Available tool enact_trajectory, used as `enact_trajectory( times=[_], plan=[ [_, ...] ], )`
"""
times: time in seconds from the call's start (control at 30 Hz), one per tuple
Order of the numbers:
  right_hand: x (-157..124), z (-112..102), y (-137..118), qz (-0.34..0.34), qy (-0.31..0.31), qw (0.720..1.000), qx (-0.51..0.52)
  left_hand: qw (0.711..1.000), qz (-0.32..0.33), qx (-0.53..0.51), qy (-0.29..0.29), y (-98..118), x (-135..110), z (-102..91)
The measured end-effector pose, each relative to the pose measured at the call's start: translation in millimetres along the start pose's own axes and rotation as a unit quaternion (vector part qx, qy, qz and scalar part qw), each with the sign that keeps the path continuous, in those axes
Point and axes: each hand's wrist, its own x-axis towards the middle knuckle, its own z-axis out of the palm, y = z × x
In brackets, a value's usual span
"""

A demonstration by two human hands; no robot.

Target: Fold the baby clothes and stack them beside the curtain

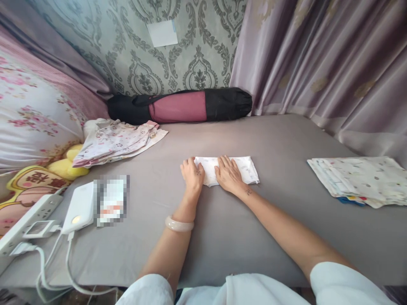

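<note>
A white cloth with a faint print (248, 167), folded into a small rectangle, lies flat on the grey sheet (280, 140) in front of me. My left hand (192, 173) rests at its left end, fingers bent a little over the edge; whether they pinch the fabric is hard to see. Spread flat across the middle of the cloth is my right hand (229, 174), palm down with fingers stretched out. Part of the cloth is hidden beneath both hands.
Folded printed cloths (359, 178) lie stacked at right. Loose printed garments (117, 140) are heaped at left. Near them are a white power bank (79, 207), a power strip (41, 212) with cables and a blurred-out object (112, 201). A long black-and-pink bag (178, 106) lies along the wall.
</note>
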Motion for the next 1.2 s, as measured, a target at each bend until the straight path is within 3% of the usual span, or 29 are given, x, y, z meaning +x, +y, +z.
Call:
enact_trajectory(
  times=[0.23, 0.53, 0.73, 0.97, 1.2],
  plan=[
    [-0.6, 0.2, 0.6, -0.003, 0.001, 1.000, -0.010, 0.998, -0.047, -0.025, -0.039, -6.8, 3.1, -3.9],
    [8.9, -1.4, -13.2, -0.024, -0.002, 1.000, -0.006, 0.992, -0.096, -0.066, -0.044, -13.9, 11.1, -6.9],
    [7.3, 11.5, -16.8, -0.026, 0.013, 1.000, -0.012, 0.990, -0.106, -0.092, -0.028, -15.6, 14.8, -11.3],
    [8.8, 5.4, -18.0, -0.025, 0.006, 1.000, -0.010, 0.979, -0.137, -0.150, -0.019, -11.2, 18.0, -15.7],
    [16.5, 9.3, -37.6, -0.044, 0.003, 0.999, 0.006, 0.969, -0.165, -0.182, 0.005, -9.2, 20.3, -18.5]
  ],
)
